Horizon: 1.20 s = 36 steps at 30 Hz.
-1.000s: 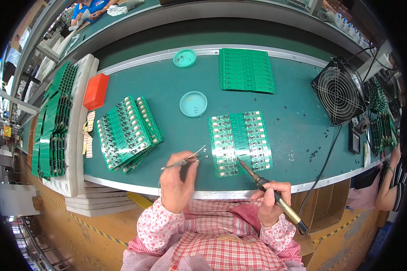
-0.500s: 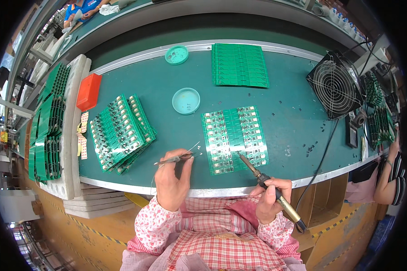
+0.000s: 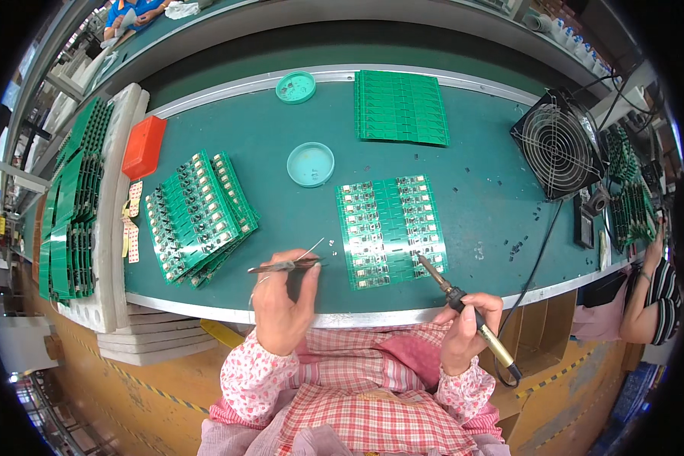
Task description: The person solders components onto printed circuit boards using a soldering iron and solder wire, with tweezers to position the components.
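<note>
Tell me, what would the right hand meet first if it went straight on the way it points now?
Most likely the green circuit board, met by the tip of the soldering iron the right hand holds. The tip appears over the board's right side; whether it touches, I can't tell.

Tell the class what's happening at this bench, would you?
Someone in a checked apron is working on a circuit board. The right hand holds a soldering iron, its tip over the board's right half; contact is unclear. The left hand holds what looks like tweezers and a thin wire, left of the board. More boards lie stacked further left.
</note>
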Each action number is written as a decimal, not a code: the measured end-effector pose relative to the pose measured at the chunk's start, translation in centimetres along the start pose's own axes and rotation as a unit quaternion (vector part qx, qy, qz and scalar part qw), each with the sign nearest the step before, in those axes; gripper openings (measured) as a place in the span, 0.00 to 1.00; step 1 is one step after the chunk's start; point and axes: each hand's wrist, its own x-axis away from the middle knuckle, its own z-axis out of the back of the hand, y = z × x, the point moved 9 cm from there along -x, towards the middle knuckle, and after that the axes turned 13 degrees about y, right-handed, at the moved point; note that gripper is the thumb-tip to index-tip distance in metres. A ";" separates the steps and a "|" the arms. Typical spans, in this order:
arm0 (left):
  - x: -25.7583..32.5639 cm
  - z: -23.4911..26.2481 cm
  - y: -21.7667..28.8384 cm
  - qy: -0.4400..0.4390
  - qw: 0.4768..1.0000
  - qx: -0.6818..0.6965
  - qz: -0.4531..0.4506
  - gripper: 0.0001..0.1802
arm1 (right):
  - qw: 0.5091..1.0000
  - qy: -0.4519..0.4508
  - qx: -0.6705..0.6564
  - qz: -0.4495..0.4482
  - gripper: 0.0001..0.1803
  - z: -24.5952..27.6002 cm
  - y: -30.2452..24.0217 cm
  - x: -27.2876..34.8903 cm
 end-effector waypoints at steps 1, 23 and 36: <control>-0.1 0.6 0.2 0.007 1.000 -0.014 -0.012 0.10 | 0.999 0.002 0.029 0.015 0.10 0.0 -0.3 -0.1; 0.0 4.3 2.9 -0.002 0.967 -0.227 -0.119 0.07 | 0.872 -0.273 0.318 0.251 0.33 -6.0 -2.1 -7.2; 1.9 -7.6 9.3 -0.118 0.971 0.028 -0.205 0.10 | 0.938 -0.067 0.212 0.267 0.15 2.3 -6.4 0.9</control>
